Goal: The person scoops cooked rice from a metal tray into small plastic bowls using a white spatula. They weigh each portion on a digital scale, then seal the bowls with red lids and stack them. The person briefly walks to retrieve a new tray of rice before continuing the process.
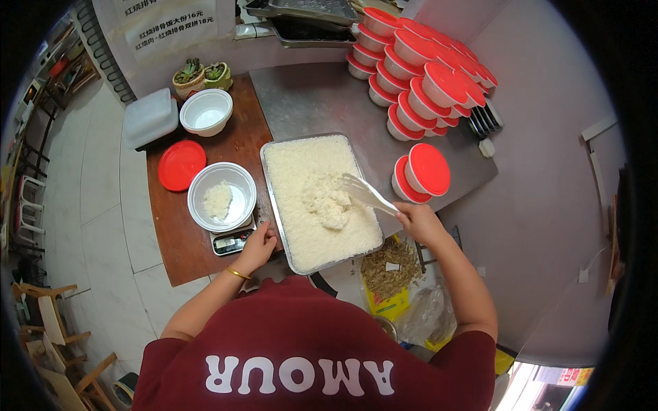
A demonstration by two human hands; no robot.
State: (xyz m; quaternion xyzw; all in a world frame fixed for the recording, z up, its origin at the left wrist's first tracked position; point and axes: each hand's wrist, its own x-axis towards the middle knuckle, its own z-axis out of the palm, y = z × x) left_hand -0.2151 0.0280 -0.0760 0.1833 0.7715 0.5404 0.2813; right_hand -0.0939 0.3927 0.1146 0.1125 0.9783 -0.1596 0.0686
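Observation:
A metal tray [265, 159] of cooked white rice [303, 159] lies before me, the rice loosened near its middle. My right hand [420, 222] grips the handle of a slotted plastic rice spatula [367, 194], its head over the loosened rice. Left of the tray, a white plastic bowl [241, 177] with a small heap of rice [218, 200] rests on a digital kitchen scale [232, 243]. My left hand [259, 245] is at the scale's right side near the table edge, fingers bent; no held object shows. A red lid [181, 165] lies beside the bowl.
Stacked white bowls [396, 67] with red lids fill the back right of the metal table [308, 92]; closed bowls [427, 169] stand nearer. Empty white bowls [206, 110], a translucent container [151, 118] and potted succulents [189, 77] are at back left. A yellow bag [388, 303] sits below the table.

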